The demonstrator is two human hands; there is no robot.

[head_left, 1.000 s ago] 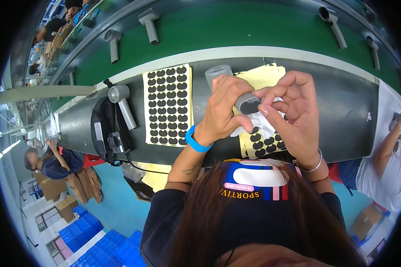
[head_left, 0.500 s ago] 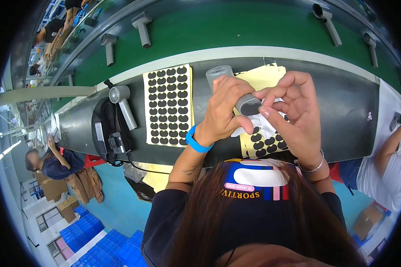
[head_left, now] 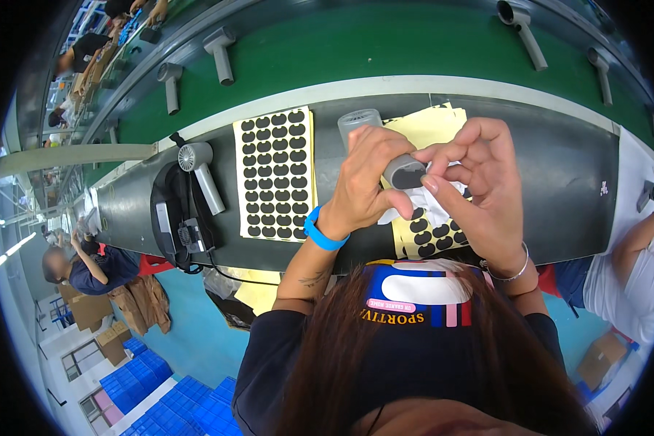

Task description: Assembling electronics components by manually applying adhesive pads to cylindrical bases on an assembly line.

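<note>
My left hand [head_left: 370, 171] is closed around the grey handle of a handheld fan [head_left: 360, 120]. The fan's round head points away from me. The handle's end faces back toward my right hand and carries a dark oval patch [head_left: 407, 178]. My right hand [head_left: 479, 185] has its thumb and index fingertip at the rim of that end; the other fingers are curled loosely. Whether a thin piece sits between those fingertips is too small to tell. Beneath my hands lie crumpled white paper [head_left: 436, 211] and a yellow sheet of black stickers [head_left: 430, 238], partly hidden.
Left of my hands lies another sheet of black oval stickers [head_left: 275, 174]. Farther left, a second grey fan [head_left: 205, 178] leans on a black bag [head_left: 171, 218] with a cable. Beyond the black table, a green conveyor [head_left: 370, 43] carries grey fan bodies [head_left: 221, 58]. Co-workers sit at both sides.
The grey bodies on the conveyor have shifted slightly left. The co-worker at the left has moved their arms. My hands and the fan have barely moved.
</note>
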